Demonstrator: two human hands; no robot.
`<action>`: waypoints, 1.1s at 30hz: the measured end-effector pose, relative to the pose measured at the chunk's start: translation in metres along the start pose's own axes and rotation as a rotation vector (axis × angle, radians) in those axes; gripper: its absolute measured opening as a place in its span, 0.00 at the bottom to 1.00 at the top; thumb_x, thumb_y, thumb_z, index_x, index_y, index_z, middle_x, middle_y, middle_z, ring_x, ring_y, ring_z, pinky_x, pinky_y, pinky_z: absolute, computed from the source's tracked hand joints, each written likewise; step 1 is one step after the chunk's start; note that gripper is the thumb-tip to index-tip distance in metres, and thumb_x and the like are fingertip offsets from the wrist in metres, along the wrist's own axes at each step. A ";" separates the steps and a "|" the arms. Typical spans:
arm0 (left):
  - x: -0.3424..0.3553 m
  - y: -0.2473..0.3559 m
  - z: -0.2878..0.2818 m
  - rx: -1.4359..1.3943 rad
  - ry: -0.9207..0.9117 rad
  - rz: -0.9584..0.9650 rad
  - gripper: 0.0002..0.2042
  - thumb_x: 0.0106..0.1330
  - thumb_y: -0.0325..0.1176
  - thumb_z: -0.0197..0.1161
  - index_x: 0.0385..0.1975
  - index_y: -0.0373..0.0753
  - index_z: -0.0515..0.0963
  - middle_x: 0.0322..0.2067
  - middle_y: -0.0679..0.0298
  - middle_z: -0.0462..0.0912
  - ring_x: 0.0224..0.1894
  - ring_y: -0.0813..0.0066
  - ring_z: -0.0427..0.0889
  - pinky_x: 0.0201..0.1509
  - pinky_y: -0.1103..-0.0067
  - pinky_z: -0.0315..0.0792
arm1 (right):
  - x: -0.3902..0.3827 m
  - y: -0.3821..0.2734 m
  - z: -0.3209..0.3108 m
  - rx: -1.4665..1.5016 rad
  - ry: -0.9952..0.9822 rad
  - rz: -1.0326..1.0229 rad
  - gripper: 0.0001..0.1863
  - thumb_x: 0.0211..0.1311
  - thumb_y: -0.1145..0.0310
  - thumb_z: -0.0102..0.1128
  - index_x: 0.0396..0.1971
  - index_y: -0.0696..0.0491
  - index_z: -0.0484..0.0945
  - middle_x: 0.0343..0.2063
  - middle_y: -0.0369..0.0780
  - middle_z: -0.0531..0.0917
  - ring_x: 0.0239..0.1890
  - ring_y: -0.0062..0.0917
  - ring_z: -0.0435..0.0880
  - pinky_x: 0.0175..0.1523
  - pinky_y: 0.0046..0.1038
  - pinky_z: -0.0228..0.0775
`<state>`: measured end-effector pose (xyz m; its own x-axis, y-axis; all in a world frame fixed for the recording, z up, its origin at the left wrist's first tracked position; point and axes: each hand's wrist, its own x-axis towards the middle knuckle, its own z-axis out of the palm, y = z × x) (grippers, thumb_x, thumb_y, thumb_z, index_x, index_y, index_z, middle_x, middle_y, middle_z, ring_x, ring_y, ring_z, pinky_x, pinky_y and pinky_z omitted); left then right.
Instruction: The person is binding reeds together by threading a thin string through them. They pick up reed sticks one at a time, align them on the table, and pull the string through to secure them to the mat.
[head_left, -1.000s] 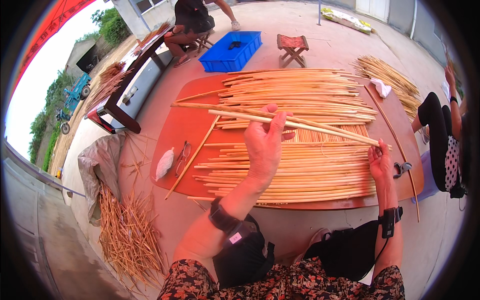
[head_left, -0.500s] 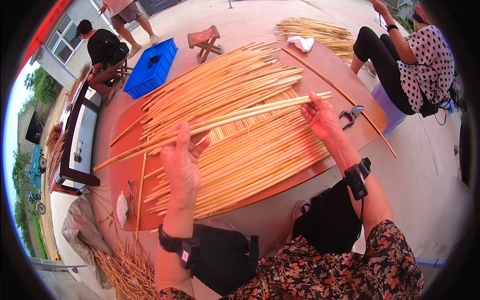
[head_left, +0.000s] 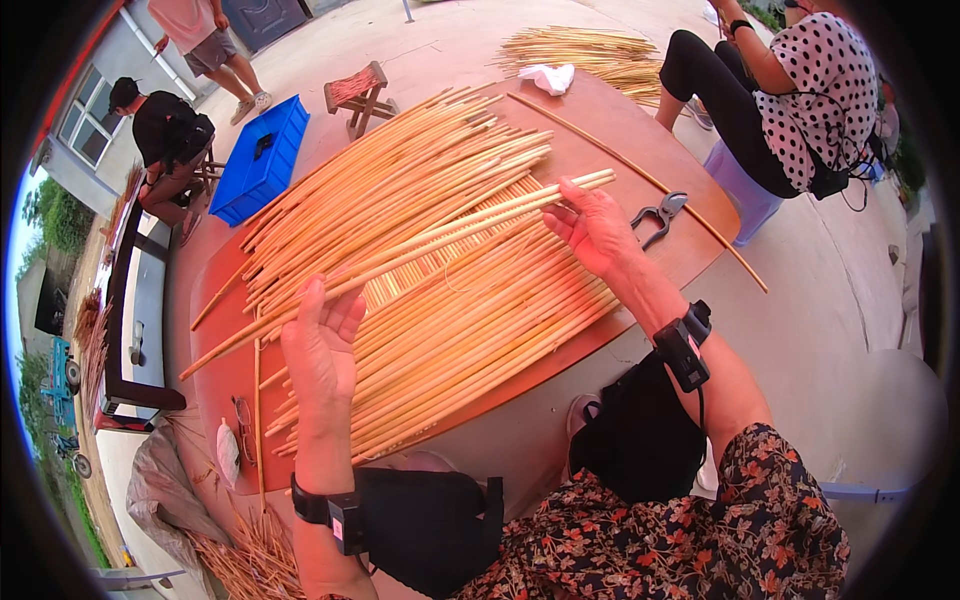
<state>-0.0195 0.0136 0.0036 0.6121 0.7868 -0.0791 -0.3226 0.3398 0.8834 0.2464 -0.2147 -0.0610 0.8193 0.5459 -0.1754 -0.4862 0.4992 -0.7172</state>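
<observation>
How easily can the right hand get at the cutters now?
Probably yes: the cutters lie on the table just beside the right hand, nothing visible between, though it holds sticks.

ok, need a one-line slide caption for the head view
Both bare hands hold slender tan wooden sticks over rows of similar sticks on a flat reddish-brown table.

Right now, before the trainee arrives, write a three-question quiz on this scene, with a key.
1. True or false: The shears are in the left hand.
2. What does the right hand hold?
A) a cloth
B) sticks
C) eyeglasses
3. Fill in the colour: The bin on the ground is ____.

Key:
1. False; the shears lie on the table, right of the right hand.
2. B
3. Blue
</observation>
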 end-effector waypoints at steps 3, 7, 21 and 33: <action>0.000 -0.004 0.001 0.004 -0.006 -0.005 0.14 0.71 0.37 0.66 0.50 0.37 0.78 0.48 0.57 0.85 0.51 0.62 0.85 0.49 0.74 0.82 | -0.001 0.001 0.005 0.008 -0.027 0.040 0.10 0.70 0.67 0.65 0.44 0.53 0.76 0.37 0.35 0.82 0.37 0.25 0.86 0.42 0.26 0.86; 0.000 -0.009 0.002 -0.006 -0.022 -0.025 0.15 0.70 0.37 0.68 0.51 0.36 0.78 0.48 0.58 0.84 0.51 0.62 0.85 0.50 0.74 0.82 | -0.007 0.005 0.013 -0.008 -0.034 0.055 0.10 0.72 0.67 0.62 0.47 0.54 0.78 0.41 0.37 0.83 0.40 0.26 0.86 0.46 0.26 0.86; 0.005 -0.011 -0.002 -0.006 0.046 -0.063 0.16 0.69 0.36 0.69 0.51 0.35 0.78 0.47 0.59 0.84 0.48 0.66 0.85 0.47 0.77 0.83 | -0.011 0.009 0.016 0.031 -0.119 0.056 0.12 0.72 0.69 0.61 0.51 0.54 0.76 0.46 0.38 0.82 0.47 0.29 0.85 0.54 0.31 0.83; 0.004 -0.011 -0.004 -0.030 0.055 -0.097 0.14 0.68 0.36 0.70 0.48 0.36 0.80 0.46 0.57 0.86 0.49 0.66 0.86 0.49 0.76 0.84 | -0.012 0.004 0.016 -0.050 -0.147 0.060 0.12 0.73 0.67 0.61 0.51 0.55 0.75 0.46 0.40 0.82 0.44 0.29 0.86 0.53 0.31 0.84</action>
<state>-0.0166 0.0150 -0.0084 0.6009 0.7766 -0.1893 -0.2863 0.4302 0.8561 0.2298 -0.2087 -0.0513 0.7338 0.6685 -0.1209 -0.5144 0.4306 -0.7417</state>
